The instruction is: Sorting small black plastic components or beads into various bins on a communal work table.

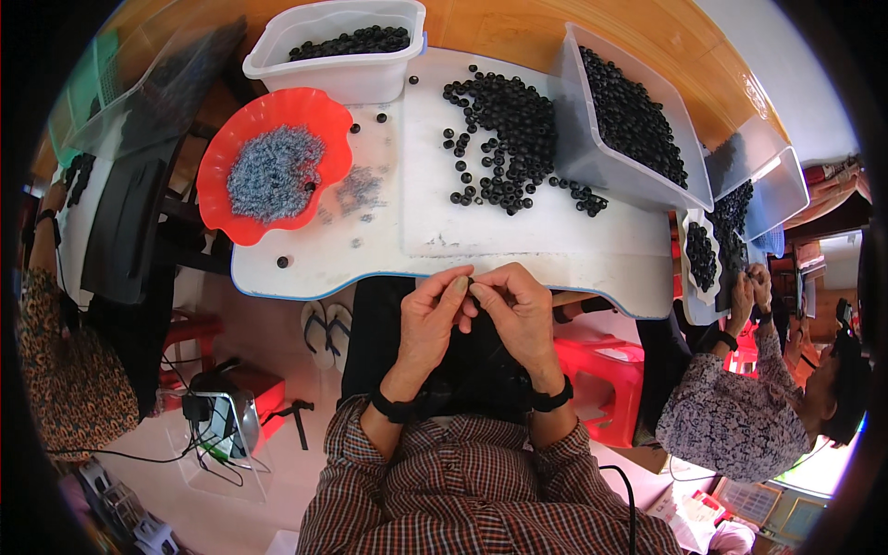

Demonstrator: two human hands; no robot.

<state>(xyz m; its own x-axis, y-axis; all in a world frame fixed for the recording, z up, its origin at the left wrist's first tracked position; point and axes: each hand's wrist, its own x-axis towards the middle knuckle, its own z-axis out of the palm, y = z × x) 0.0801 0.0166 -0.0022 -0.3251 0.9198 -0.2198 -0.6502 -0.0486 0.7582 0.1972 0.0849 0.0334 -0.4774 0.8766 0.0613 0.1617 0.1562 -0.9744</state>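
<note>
My left hand (431,316) and my right hand (520,316) meet just off the table's near edge, above my lap. Thumbs and fingertips of both are pinched together on a small black round part (471,281), mostly covered by the fingers. A pile of similar black round parts (509,120), some showing a central hole, is spread on the white table (546,264) beyond my hands. To the left, a red scalloped bowl (215,176) holds many tiny grey-blue pieces (275,174), too small to make out, with a black part among them.
A white tub (342,85) of black parts stands at the far left and a translucent bin (638,176) of them at the right. Co-workers sit on both sides, one person (740,407) at right. A red stool (601,388) and sandals (326,333) are below.
</note>
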